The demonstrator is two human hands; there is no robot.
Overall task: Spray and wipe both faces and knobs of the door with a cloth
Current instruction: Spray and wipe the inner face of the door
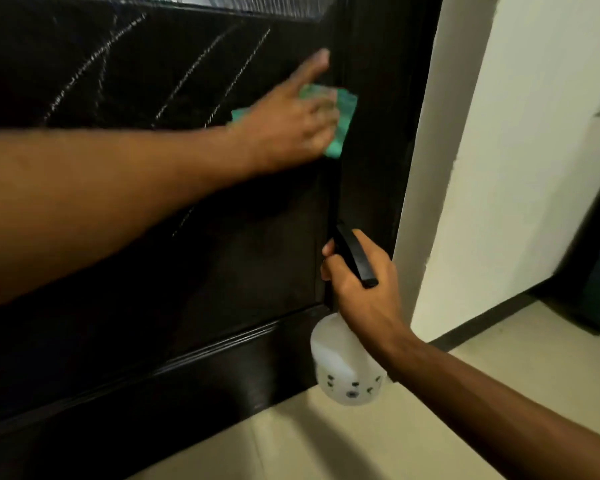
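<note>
A dark, glossy door (194, 278) fills the left and middle of the view, with wet streaks across its upper panel. My left hand (288, 123) presses a green cloth (343, 109) flat against the panel near its right stile, thumb stretched upward. Lower down, my right hand (361, 282) grips the black trigger head of a translucent white spray bottle (343, 368), which hangs below my fist beside the door's edge. No knob is in view.
A cream wall (520, 168) stands right of the door edge, with a dark skirting strip at its foot. Pale floor tiles (326, 445) run along the bottom. A dark opening lies at the far right.
</note>
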